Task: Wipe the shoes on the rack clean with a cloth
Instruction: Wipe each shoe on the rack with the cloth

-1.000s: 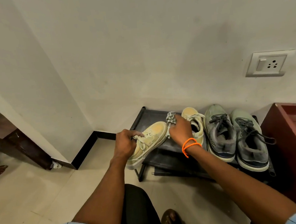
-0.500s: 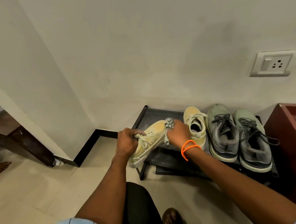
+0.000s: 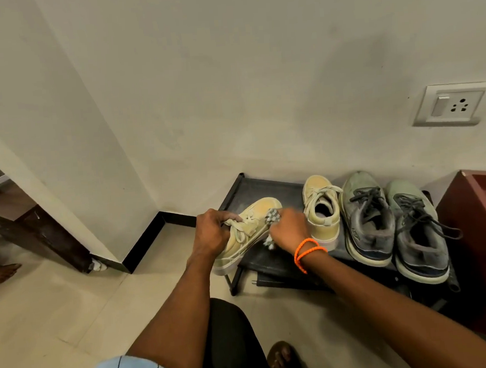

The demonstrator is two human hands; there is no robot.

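- Above the black metal shoe rack (image 3: 268, 187), the left hand (image 3: 211, 235) grips a cream suede sneaker (image 3: 250, 229) by its laced throat, toe pointing away.
- The right hand (image 3: 289, 229) pinches a bunched checked cloth (image 3: 271, 219) against the sneaker's side; wiping looks underway.
- Next, probably: turn it for the sole edge.
- Its mate (image 3: 321, 207) and two fuzzy grey trainers (image 3: 394, 225) stand on the rack, awaiting wiping.

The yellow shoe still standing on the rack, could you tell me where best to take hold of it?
Probably grip the yellow shoe at its heel collar, coming from above on the near side: its opening faces up and toward you, and the grey shoe crowds its right side.
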